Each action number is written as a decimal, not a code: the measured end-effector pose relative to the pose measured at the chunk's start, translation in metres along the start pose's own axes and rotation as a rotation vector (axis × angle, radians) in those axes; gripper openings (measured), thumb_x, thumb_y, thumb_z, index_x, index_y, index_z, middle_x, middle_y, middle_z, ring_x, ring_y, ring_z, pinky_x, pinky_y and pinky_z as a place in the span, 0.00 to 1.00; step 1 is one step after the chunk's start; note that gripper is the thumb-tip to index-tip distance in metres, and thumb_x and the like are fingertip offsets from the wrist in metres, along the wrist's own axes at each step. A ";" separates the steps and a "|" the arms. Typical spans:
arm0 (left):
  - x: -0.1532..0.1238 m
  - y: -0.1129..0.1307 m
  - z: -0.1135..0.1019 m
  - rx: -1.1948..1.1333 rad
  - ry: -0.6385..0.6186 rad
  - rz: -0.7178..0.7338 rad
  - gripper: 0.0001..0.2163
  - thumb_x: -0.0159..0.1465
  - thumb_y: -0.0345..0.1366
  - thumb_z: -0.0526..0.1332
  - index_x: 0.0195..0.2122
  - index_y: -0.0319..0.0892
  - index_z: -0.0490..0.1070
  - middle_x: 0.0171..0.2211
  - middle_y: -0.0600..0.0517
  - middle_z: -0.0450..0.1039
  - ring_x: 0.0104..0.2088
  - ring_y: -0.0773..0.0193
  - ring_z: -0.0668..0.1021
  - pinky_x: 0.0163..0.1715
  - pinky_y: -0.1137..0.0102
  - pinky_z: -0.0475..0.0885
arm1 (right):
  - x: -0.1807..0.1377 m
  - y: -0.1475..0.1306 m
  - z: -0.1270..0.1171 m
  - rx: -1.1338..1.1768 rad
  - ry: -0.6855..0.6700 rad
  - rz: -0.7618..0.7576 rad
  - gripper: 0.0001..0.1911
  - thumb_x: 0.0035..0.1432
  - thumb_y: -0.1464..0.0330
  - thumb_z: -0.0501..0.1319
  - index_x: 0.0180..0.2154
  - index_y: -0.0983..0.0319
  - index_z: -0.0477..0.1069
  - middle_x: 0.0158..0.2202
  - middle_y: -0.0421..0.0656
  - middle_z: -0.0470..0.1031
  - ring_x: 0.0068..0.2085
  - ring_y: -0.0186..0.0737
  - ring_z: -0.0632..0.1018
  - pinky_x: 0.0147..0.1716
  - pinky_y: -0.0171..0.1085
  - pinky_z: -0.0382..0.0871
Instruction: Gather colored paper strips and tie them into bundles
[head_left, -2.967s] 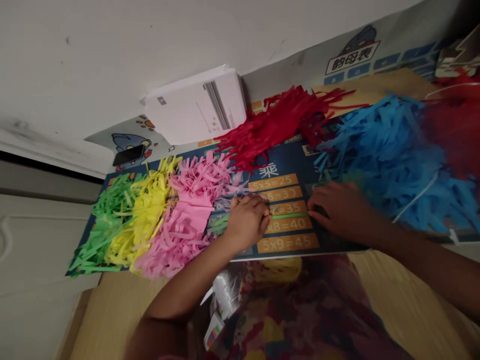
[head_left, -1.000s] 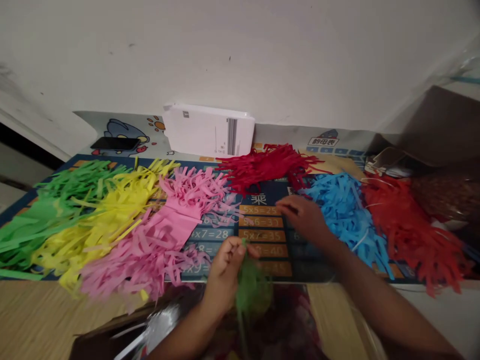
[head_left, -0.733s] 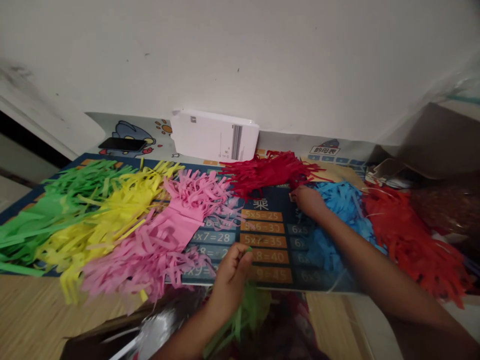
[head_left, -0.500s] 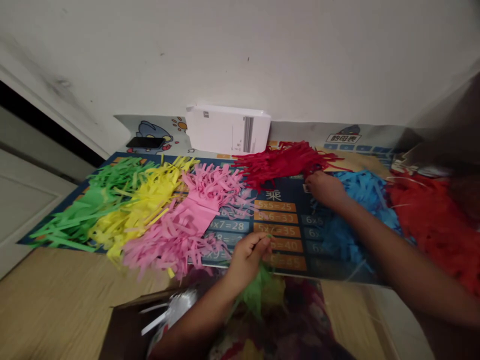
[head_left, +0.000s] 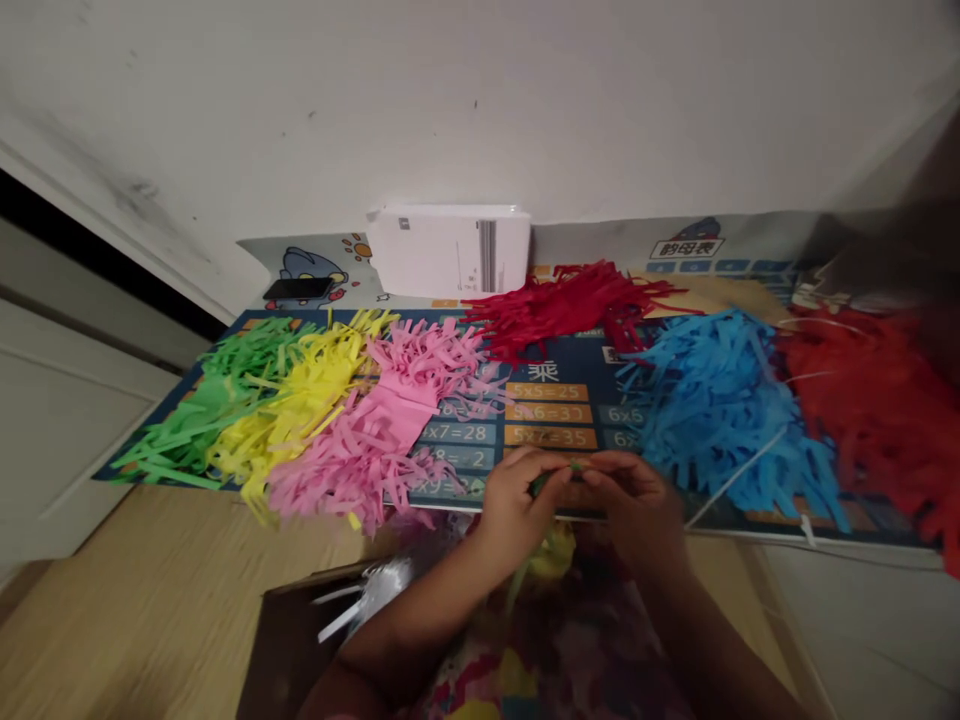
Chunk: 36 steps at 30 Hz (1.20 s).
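Note:
My left hand (head_left: 517, 505) is closed in a pinch on a green paper fringe (head_left: 576, 467), whose tip pokes up between the fingers. From the other side my right hand (head_left: 637, 500) pinches at that same tip. Most of the paper is hidden by my hands; a yellow-green part (head_left: 553, 553) hangs below them, over my lap. Both hands are at the table's front edge. Left of them lies a pink fringed paper bundle (head_left: 405, 410), and to the right a blue one (head_left: 739, 410) with a thin white strand across it.
Yellow (head_left: 300, 400), green (head_left: 187, 420), crimson (head_left: 570, 305) and orange-red (head_left: 862, 400) fringed bundles lie on the printed table mat (head_left: 547, 410). A white box (head_left: 450, 250) leans on the wall, with a dark phone (head_left: 298, 290) beside it. Below the edge stands a brown box (head_left: 292, 640) near silvery strips (head_left: 386, 590).
My right hand has come back from between the crimson and blue bundles and met my left hand at the green paper. My left hand has shifted slightly; the view has tilted a little.

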<state>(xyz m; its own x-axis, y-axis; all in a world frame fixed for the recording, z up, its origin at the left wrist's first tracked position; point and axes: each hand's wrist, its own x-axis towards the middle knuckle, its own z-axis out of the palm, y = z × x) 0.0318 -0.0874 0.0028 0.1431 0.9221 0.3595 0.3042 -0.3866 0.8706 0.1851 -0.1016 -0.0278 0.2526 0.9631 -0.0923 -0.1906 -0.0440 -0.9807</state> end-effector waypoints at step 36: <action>0.010 -0.001 -0.010 -0.023 -0.150 0.110 0.05 0.63 0.37 0.69 0.37 0.43 0.81 0.34 0.49 0.83 0.36 0.62 0.83 0.38 0.70 0.77 | -0.001 -0.005 -0.024 -0.327 -0.117 -0.295 0.04 0.58 0.66 0.66 0.30 0.55 0.78 0.32 0.39 0.78 0.35 0.38 0.78 0.35 0.37 0.73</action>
<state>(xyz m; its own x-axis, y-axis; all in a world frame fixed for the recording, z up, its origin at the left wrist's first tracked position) 0.0235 -0.0779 0.0094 0.3139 0.8610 0.4002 0.2579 -0.4830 0.8368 0.2083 -0.1082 -0.0269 0.1384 0.9698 0.2007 0.1873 0.1734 -0.9669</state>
